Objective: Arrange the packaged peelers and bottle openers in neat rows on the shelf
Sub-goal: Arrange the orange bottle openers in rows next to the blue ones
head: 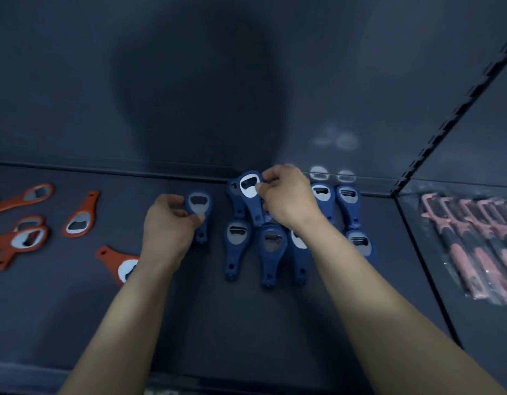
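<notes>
Several blue bottle openers (271, 252) lie grouped in rough rows at the middle of the dark shelf (218, 323). My left hand (168, 223) pinches one blue opener (200, 213) at the left edge of the group. At the back of the group, my right hand (286, 195) pinches the metal head of another blue opener (250, 192) that sits tilted. Several orange bottle openers (81, 218) lie scattered at the left. Pink and black packaged peelers (474, 246) lie side by side in the compartment at the right.
A thin divider (423, 252) separates the middle shelf from the peeler compartment. The dark back wall (246, 81) rises just behind the openers. A slotted upright rail (457, 109) runs diagonally at the upper right.
</notes>
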Action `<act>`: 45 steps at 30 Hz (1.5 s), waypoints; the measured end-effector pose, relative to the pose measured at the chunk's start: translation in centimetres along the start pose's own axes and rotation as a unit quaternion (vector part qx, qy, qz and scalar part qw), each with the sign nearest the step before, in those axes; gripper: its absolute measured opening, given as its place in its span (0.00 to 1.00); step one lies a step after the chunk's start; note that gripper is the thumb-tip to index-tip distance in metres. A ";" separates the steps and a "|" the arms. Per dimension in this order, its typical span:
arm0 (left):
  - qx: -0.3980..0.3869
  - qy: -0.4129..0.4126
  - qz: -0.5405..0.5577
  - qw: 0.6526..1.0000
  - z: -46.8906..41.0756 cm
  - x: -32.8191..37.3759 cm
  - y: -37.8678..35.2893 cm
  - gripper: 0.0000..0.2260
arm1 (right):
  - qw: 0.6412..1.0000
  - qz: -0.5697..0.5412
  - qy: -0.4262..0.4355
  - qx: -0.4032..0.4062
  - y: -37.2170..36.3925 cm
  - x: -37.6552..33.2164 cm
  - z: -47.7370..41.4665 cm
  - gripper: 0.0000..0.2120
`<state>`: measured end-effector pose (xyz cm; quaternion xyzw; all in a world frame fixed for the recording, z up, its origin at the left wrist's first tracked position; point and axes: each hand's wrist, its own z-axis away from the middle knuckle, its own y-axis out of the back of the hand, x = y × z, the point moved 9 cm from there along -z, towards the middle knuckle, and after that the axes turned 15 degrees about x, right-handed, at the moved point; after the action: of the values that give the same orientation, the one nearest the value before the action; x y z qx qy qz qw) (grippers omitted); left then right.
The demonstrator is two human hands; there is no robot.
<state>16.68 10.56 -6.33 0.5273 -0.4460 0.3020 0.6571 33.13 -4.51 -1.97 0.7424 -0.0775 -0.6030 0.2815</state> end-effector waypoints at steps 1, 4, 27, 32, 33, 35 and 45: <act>-0.009 -0.004 -0.006 1.000 -0.2 -0.2 0.2 0.20 | 1.000 0.000 0.000 0.000 -0.5 -0.3 0.3 0.01; -0.037 -0.025 -0.028 0.999 -0.5 -0.6 0.4 0.15 | 1.000 0.018 -0.002 0.014 -1.1 -0.6 0.8 0.03; -0.155 -0.259 -0.128 0.944 4.6 3.6 -2.9 0.12 | 0.984 0.003 -0.068 0.165 5.7 2.9 2.4 0.04; -0.177 -0.239 -0.180 0.938 6.4 2.4 -3.1 0.21 | 0.988 -0.013 -0.063 0.142 4.8 3.0 3.0 0.07; -0.181 -0.234 -0.186 0.937 6.6 2.2 -3.2 0.21 | 0.988 -0.016 -0.063 0.139 4.6 2.9 3.1 0.07; -0.184 -0.226 -0.193 0.937 6.9 1.9 -3.3 0.22 | 0.989 -0.017 -0.061 0.136 4.4 2.9 3.2 0.06; -0.136 -0.230 -0.236 0.934 8.5 2.0 -3.1 0.30 | 0.990 -0.034 -0.061 0.126 4.5 2.9 4.0 0.04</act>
<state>17.96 1.45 -5.41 0.5779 -0.4844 -0.0552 0.6545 31.15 -10.81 -2.56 0.7359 -0.1448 -0.6417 0.1602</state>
